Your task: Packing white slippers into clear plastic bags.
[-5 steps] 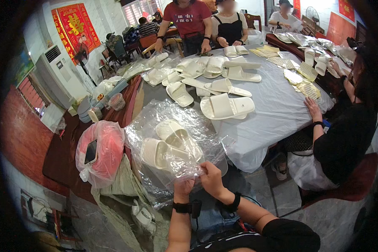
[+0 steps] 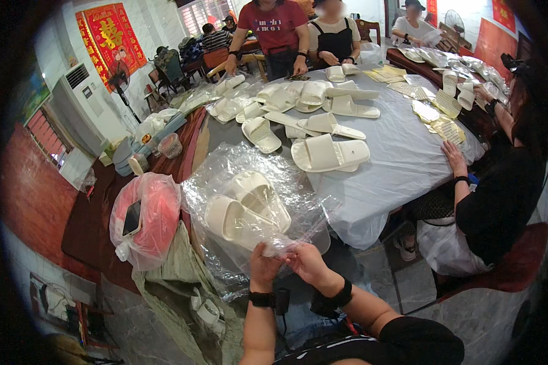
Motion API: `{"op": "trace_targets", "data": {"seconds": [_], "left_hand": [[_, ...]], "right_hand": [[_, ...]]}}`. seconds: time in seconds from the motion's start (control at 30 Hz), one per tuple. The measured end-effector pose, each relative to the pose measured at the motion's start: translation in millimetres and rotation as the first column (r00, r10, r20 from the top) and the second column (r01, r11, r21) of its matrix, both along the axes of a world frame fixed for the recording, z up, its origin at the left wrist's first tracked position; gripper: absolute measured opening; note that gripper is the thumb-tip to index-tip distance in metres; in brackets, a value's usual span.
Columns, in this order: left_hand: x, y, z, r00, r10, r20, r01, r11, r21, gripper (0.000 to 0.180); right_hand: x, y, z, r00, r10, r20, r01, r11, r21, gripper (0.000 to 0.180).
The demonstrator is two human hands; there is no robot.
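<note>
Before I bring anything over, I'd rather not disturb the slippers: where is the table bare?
The grey table cover has a bare stretch between the front slippers and the yellowish sheets, bordered rightward by a co-worker's hand. It is crowded farther back, with heaped slippers, and near left, with clear plastic.

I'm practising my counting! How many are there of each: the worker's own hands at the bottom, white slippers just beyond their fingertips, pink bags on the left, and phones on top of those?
Left hand and right hand: 2
White slippers just beyond them: 2
Pink bag: 1
Phone: 1
Total: 6
</note>
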State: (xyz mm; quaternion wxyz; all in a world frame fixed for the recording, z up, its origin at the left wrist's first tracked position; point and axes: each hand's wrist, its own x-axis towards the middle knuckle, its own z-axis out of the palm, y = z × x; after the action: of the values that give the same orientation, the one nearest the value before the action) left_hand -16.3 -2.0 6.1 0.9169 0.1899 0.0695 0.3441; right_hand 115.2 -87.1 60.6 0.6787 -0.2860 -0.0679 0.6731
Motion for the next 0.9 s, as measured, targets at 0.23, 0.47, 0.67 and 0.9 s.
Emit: {"op": "trace_targets", "data": {"seconds": [0.23,0.47,0.67,0.9], "left_hand": [[25,-25,57,0.978,0.203,-0.037,-0.203,0.979,0.016,0.05],[-2,-27,70,0.938,0.204,-0.281,-0.144,0.965,0.22,0.045],[-17,-39,79,0.739,0.548,-0.393,-0.179,0.721,0.669,0.026],[-33,-54,97,0.664,0.664,-0.344,-0.276,0.645,0.712,0.025]], "right_hand": [[-6,1,-22,0.794,0.227,-0.564,-0.262,0.965,0.02,0.017],[4,-1,-22,0.747,0.286,-0.6,-0.318,0.947,0.056,0.021],[12,-4,-5,0.592,0.524,-0.613,-0.458,0.844,0.279,0.018],[8,1,21,0.824,0.232,0.517,-0.312,0.947,0.072,0.023]]}}
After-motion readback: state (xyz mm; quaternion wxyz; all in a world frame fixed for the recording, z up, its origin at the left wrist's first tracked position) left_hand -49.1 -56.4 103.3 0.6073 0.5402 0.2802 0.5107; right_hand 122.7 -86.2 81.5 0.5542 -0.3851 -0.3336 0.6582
